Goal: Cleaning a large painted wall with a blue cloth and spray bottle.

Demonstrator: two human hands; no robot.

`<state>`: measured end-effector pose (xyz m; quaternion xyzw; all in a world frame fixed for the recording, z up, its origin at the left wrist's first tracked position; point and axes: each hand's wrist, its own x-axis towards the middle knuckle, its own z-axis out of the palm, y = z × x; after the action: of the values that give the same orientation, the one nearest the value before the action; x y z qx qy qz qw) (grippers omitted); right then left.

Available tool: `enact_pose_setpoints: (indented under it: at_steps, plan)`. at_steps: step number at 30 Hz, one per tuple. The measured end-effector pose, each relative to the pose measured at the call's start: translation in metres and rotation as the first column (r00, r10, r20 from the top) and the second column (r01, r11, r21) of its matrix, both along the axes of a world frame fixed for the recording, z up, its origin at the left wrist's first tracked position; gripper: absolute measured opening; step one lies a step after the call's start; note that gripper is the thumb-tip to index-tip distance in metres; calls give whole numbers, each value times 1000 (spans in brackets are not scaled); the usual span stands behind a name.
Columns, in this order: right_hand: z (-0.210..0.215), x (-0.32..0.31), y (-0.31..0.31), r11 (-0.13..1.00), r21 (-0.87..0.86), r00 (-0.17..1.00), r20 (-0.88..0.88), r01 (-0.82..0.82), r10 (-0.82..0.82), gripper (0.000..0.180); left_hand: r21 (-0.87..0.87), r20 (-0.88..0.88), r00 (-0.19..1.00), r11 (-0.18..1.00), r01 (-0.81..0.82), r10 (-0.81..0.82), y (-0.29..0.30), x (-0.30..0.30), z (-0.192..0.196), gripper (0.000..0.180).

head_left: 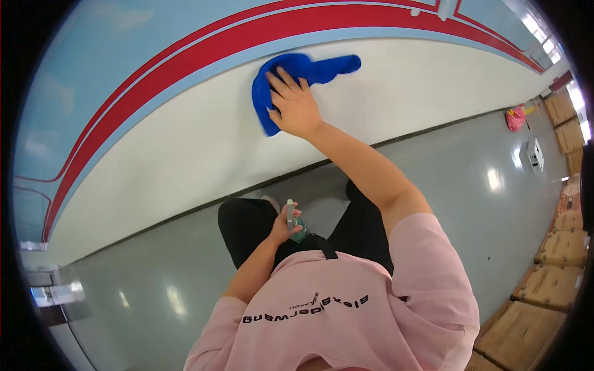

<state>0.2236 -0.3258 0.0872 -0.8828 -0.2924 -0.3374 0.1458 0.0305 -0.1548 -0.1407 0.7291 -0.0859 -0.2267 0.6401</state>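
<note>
My right hand (296, 106) presses a bright blue cloth (296, 64) against the white lower band of a wall (216, 123). Its fingers spread over the bunched fabric, and part of the cloth trails off to the right. Down in front of my lap, my left hand (282, 227) is closed around a spray bottle (301, 232) with a grey-white head and a see-through green body. The hand hides part of the bottle.
Above the white band runs a red stripe (247, 32) on light blue. Grey glossy floor (458, 179) meets the wall at a dark edge. Cardboard boxes (523, 331) line the far right. A pink bag (515, 119) and a white box-like object (534, 156) sit on the floor there.
</note>
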Motion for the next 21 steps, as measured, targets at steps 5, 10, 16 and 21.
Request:
enact_pose_setpoints:
  at_steps: [5, 10, 16, 21]
  plan:
    - [16, 26, 32, 991, -45, 991, 17, -130, 131, 35, 17, 106, 991, 997, 75, -77, -5, 0, 10, 70]
    - [58, 13, 85, 962, 179, 975, -47, -205, 216, 22, -28, 61, 998, 999, 30, -28, -5, -5, 6, 69]
    - [34, 26, 45, 988, -95, 950, -298, -124, 91, 14, -40, 104, 995, 999, 1, 3, -10, -7, 26, 68]
    - [-2, 17, -49, 952, -306, 985, -162, 0, -52, 13, -100, 108, 991, 993, -62, 73, -12, -10, 27, 66]
